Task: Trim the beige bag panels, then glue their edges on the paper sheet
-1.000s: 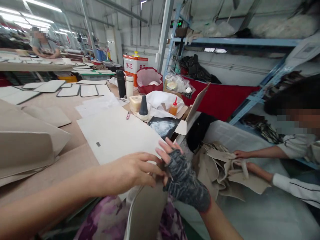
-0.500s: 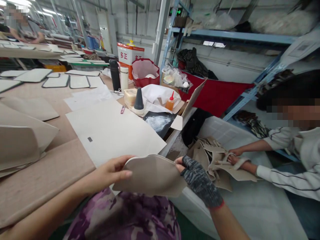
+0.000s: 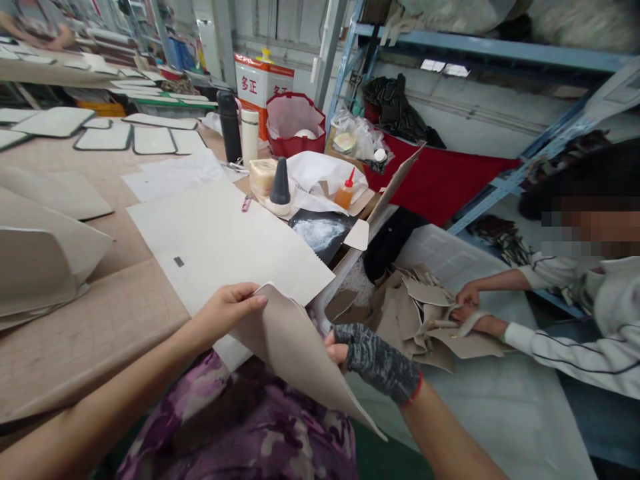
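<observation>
A taupe leather-like panel [image 3: 295, 347] hangs tilted over my lap, its lower right corner pointing down. My bare left hand [image 3: 233, 308] pinches its upper left corner between thumb and fingers. At its right edge, my right hand [image 3: 373, 357], in a dark grey fingerless glove, has its fingers closed on the panel; the fingertips are partly hidden behind it. Beyond my hands a large cream sheet [image 3: 225, 240] lies on the table, with a small dark rectangle on it.
Taupe panels [image 3: 35, 267] are stacked at the left. A black bottle [image 3: 229, 127], a white bottle [image 3: 250, 137], a dark cone [image 3: 281, 183] and an orange glue bottle [image 3: 345, 193] stand behind the sheet. On the right, a co-worker's hands [image 3: 467, 307] handle taupe pieces in a white bin [image 3: 520, 393].
The panel has turned from lying nearly level to slanting down to the right. My left hand has risen slightly, and my right hand has shifted left and a little lower.
</observation>
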`<action>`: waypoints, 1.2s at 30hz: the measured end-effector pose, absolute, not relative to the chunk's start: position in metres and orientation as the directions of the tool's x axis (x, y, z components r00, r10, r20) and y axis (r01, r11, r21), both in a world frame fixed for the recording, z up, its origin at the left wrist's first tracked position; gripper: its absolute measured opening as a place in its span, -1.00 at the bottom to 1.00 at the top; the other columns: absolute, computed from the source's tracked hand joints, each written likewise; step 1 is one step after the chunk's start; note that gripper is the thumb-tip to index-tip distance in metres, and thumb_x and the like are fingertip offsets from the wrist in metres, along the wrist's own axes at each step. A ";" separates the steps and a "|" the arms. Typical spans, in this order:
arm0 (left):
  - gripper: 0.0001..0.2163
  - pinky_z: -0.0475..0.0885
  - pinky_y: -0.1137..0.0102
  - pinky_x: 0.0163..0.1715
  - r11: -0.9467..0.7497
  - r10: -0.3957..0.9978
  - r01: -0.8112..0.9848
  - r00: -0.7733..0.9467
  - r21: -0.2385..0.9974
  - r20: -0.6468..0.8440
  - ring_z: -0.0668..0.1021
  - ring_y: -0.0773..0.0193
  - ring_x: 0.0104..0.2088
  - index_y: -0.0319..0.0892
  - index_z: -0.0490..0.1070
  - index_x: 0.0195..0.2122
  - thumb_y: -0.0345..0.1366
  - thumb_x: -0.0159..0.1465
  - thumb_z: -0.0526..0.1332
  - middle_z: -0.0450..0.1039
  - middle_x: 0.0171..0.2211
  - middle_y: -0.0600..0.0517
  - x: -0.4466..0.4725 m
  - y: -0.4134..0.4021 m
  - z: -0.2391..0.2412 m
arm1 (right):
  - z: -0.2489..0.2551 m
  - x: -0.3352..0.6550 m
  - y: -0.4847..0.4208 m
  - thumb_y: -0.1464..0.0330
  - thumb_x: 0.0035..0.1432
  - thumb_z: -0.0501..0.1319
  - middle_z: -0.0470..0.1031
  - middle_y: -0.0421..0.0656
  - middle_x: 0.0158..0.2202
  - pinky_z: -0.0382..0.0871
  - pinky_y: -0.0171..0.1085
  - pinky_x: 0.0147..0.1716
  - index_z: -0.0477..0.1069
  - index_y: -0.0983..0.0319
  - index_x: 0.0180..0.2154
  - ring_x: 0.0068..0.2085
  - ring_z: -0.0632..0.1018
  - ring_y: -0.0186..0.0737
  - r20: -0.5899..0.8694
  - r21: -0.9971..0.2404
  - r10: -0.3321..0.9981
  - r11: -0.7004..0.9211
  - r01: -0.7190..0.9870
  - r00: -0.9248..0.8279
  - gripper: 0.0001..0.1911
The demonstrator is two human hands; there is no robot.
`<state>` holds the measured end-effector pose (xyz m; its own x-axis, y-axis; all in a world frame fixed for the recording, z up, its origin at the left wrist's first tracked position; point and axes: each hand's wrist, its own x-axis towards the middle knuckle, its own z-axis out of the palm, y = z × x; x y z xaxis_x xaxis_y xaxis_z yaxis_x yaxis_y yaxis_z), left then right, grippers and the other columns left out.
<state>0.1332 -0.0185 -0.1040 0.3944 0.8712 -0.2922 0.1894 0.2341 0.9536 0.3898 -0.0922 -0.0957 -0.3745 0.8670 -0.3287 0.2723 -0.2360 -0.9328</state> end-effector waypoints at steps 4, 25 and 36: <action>-0.69 0.30 0.50 -0.47 0.140 0.902 0.202 0.377 0.969 -0.209 0.42 0.32 -0.45 -0.24 0.44 -0.39 -0.05 0.05 0.25 0.44 -0.48 0.08 0.136 -0.012 -0.111 | -0.093 0.385 -0.087 0.29 -0.08 0.21 0.40 -0.25 -0.54 0.31 -0.40 -0.54 0.38 0.28 -0.46 -0.53 0.44 -0.34 -0.447 -0.894 0.760 -0.394 0.213 -0.472 -0.83; -0.75 0.27 0.45 -0.45 -0.266 0.950 0.402 0.264 0.876 0.167 0.37 0.33 -0.45 -0.19 0.27 -0.47 -0.10 0.15 0.13 0.31 -0.51 0.10 0.186 -0.033 -0.090 | -0.089 0.365 -0.079 0.21 -0.03 0.23 0.41 -0.20 -0.55 0.44 -0.40 -0.55 0.36 0.31 -0.45 -0.51 0.50 -0.32 -0.351 -0.916 0.825 -0.400 -0.019 -0.443 -0.74; -0.66 0.12 0.49 -0.60 -0.079 0.873 0.403 0.470 0.912 -0.132 0.30 0.37 -0.57 -0.15 0.15 -0.49 0.02 0.23 -0.03 0.24 -0.61 0.14 0.198 -0.071 -0.099 | -0.085 0.354 -0.092 0.17 0.06 0.17 0.45 -0.18 -0.43 0.47 -0.34 -0.53 0.35 0.26 -0.38 -0.48 0.52 -0.29 -0.188 -0.979 0.936 -0.153 0.138 -0.297 -0.74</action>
